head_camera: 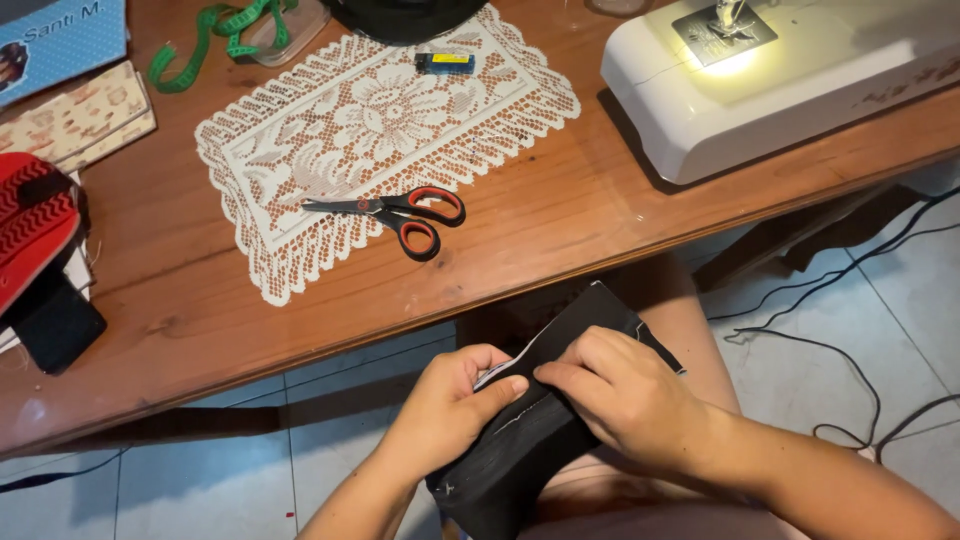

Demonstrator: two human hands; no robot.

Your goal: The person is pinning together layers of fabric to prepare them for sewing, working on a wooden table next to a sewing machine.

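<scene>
Fingers of both hands, left [447, 404] and right [622, 394], pinch black fabric [530, 440] below the table edge [420, 315].

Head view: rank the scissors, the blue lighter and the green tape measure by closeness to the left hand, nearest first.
1. Scissors, on the lace doily above the left hand.
2. Blue lighter, at the doily's far edge.
3. Green tape measure, at the far left of the table.

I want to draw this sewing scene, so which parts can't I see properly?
All in the head view:
- Folded black fabric piece: its middle is hidden under the left hand and right hand.
- White sewing machine: cut off by the top and right edges.
- Red patterned cloth item: cut off by the left edge.
- Small blue and yellow object on the white lace doily: too small to identify.
</scene>
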